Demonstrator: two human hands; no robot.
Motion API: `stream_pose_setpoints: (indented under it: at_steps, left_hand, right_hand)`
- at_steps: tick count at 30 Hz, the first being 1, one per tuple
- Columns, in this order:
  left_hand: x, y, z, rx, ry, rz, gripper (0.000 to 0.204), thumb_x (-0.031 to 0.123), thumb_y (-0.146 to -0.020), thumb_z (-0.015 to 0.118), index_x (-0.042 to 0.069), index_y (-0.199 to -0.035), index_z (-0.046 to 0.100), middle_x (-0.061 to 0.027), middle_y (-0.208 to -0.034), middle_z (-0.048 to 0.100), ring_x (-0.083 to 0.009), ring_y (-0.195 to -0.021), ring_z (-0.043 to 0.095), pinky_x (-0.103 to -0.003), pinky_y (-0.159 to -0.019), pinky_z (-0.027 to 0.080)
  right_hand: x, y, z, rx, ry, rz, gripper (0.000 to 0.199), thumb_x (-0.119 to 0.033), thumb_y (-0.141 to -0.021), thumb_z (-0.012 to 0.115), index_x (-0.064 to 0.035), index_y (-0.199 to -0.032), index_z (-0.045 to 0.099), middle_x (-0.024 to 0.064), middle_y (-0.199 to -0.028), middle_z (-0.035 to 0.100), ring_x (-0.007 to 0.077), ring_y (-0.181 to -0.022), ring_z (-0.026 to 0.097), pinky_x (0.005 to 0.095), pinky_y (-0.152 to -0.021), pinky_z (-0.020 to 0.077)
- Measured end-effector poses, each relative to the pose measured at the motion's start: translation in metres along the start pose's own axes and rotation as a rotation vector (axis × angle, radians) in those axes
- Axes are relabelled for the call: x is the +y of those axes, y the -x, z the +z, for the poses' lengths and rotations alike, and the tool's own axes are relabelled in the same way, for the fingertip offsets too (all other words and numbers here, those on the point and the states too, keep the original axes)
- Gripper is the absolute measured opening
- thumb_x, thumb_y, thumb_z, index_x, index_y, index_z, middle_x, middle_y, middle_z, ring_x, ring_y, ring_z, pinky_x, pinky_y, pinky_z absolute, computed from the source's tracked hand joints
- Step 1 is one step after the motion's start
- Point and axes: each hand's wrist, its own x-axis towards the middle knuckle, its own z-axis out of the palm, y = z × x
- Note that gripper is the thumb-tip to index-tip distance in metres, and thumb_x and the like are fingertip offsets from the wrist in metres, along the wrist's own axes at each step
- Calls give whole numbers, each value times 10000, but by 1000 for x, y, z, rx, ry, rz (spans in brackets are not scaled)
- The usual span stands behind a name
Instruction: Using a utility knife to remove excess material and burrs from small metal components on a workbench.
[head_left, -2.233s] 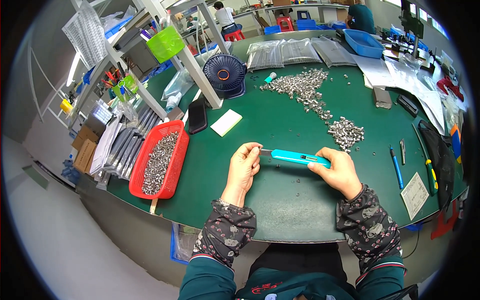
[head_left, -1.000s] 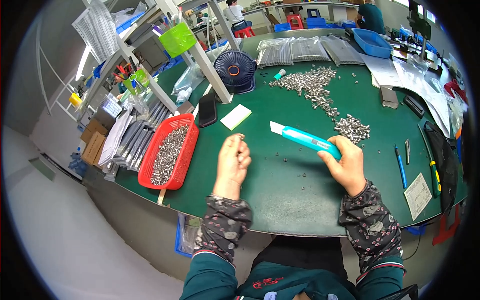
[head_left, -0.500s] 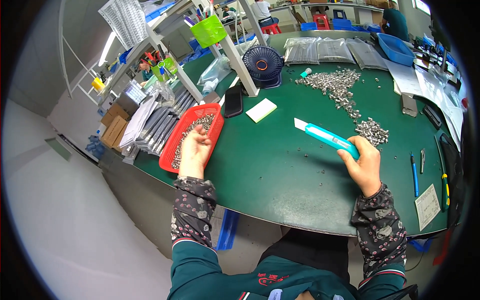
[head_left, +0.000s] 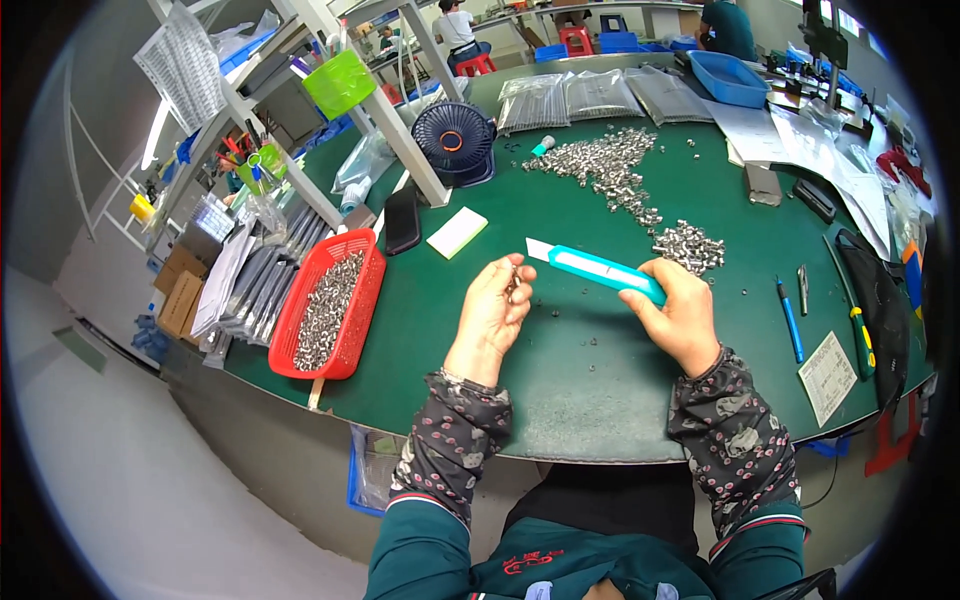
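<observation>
My right hand (head_left: 680, 315) grips a turquoise utility knife (head_left: 605, 275) with its wide blade pointing left. Close to the blade tip is my left hand (head_left: 490, 315), its fingers curled around small metal fittings (head_left: 514, 284) that show only in part. To the left stands a red plastic basket (head_left: 362, 322) holding many small silvery metal fittings (head_left: 325, 312). Beyond the knife lies a small heap of similar fittings (head_left: 690, 247), joined by a trail to a larger spread (head_left: 600, 165). Some tiny dark bits lie on the green table (head_left: 470, 270) between my hands.
A black phone (head_left: 402, 220), a pale yellow notepad (head_left: 457, 233) and a dark blue fan (head_left: 453, 142) stand at the left, by a shelf post. Bagged parts (head_left: 600, 95) and a blue tray (head_left: 728, 78) line the back. Pens (head_left: 789, 320), a screwdriver (head_left: 860, 335) and a paper slip (head_left: 827, 379) lie right.
My left hand has left the red basket and moved right, toward the knife blade, with fittings in its fingers. The knife stays in my right hand; the whole view has shifted.
</observation>
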Motion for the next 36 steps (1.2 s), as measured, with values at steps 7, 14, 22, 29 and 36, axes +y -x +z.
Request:
stream_pose_setpoints:
  at_steps: [7,14,22,29,36]
  left_hand:
    - [-13,1,-22,-114,-32,23,209,219,-881,440,22,-889,508,-9,-645,457,-47,-449,355,-146,-324,235]
    - [-6,1,-26,-102,44,33,185,168,-884,422,20,-954,508,-35,-717,490,-51,-484,360,-147,-337,239]
    - [-6,-3,-33,-146,59,-29,164,181,-872,456,29,-909,505,-8,-692,458,-42,-492,350,-141,-345,237]
    - [-7,-5,-34,-165,7,8,131,152,-851,497,37,-911,513,-8,-724,475,-38,-502,359,-136,-351,243]
    - [-9,-5,-31,-147,-78,112,114,89,-834,512,40,-936,505,-8,-760,479,-38,-512,360,-133,-360,244]
  right_hand:
    - [-5,3,0,-133,-33,101,250,-258,-672,645,-44,-764,553,102,-666,540,270,-578,541,349,-512,414]
    - [-7,4,1,-243,-62,176,255,-263,-663,648,-42,-765,570,110,-682,556,274,-586,549,349,-521,417]
    - [-6,4,2,-273,-82,210,281,-284,-664,649,-32,-768,579,120,-677,564,261,-583,555,346,-528,422]
    - [-4,3,3,-365,-153,342,298,-304,-675,643,-28,-777,597,123,-623,580,232,-564,574,327,-536,433]
    - [-2,3,2,-393,-181,351,268,-248,-694,632,6,-759,581,94,-589,571,124,-537,531,271,-503,413]
